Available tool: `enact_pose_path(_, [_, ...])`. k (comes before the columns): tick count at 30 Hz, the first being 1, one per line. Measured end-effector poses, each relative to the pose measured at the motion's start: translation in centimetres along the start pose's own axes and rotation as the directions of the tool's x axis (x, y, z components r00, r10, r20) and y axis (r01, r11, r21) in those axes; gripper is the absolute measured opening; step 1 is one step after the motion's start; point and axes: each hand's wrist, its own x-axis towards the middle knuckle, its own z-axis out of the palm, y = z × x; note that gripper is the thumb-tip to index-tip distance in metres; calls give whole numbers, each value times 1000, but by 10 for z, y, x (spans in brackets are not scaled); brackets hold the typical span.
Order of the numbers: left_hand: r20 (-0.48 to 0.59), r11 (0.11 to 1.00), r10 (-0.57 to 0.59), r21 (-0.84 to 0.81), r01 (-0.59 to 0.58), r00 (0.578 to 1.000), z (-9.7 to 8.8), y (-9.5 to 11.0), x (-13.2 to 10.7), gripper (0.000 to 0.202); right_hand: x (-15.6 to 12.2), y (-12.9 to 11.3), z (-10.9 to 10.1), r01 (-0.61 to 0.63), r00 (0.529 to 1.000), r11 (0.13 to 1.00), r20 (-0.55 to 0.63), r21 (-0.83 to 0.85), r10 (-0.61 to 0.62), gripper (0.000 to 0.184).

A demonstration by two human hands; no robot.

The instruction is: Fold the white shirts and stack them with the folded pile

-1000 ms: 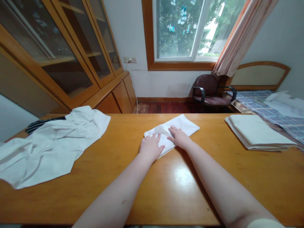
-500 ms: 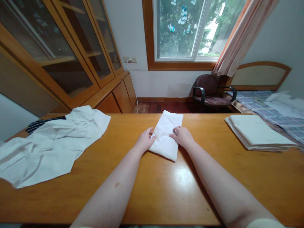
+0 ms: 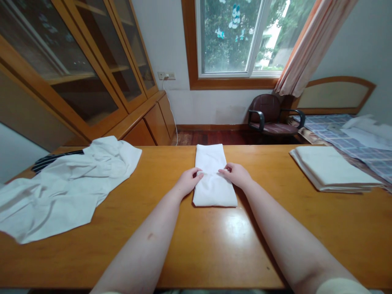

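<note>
A white cloth point(image 3: 212, 192), folded into a long narrow rectangle, lies on the wooden table point(image 3: 196, 245) in front of me. My left hand point(image 3: 189, 181) pinches its left edge about midway along. On the opposite edge, my right hand point(image 3: 236, 174) pinches the cloth with thumb and fingers. Between the two hands the fabric is slightly creased. Its short ends point away from me and toward me, and both hands rest close to the table top.
At the left, a crumpled white garment point(image 3: 70, 183) partly covers a dark striped cloth point(image 3: 55, 158). A stack of folded white cloth point(image 3: 333, 167) sits at the right. Beyond the table stand a cabinet point(image 3: 122, 110), an armchair point(image 3: 271, 114) and a bed point(image 3: 333, 126).
The folded cloth has turned from a slant to nearly straight, its far end swinging left and its near end right. Both hands have closed in a pinch on its edges.
</note>
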Motion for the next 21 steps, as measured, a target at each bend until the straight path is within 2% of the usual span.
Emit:
enact_pose_path(4, [-29,999,-19,41,20,999,-1,-4,2,28,2,4,1,95,993,994,69,51,-98,32])
enact_pose_path(10, [-95,985,-105,128,117,990,3,-5,6,19,7,8,7,95,994,995,56,-11,-94,26])
enact_pose_path(14, [-117,983,-167,54,174,979,-1,6,2,26,8,9,8,63,996,998,65,3,-63,27])
enact_pose_path(16, [-125,958,-210,173,230,970,-9,18,-4,30,8,9,8,53,996,999,65,8,-54,28])
enact_pose_path(18, [-93,870,-282,394,296,955,-21,32,-15,33,8,9,7,47,997,999,66,16,-48,28])
enact_pose_path(20, [70,782,-409,540,310,910,-32,45,-30,40,8,9,7,43,996,999,71,23,-45,27])
enact_pose_path(21, [172,786,-428,555,272,887,-36,50,-38,39,8,8,7,39,996,999,73,24,-41,27])
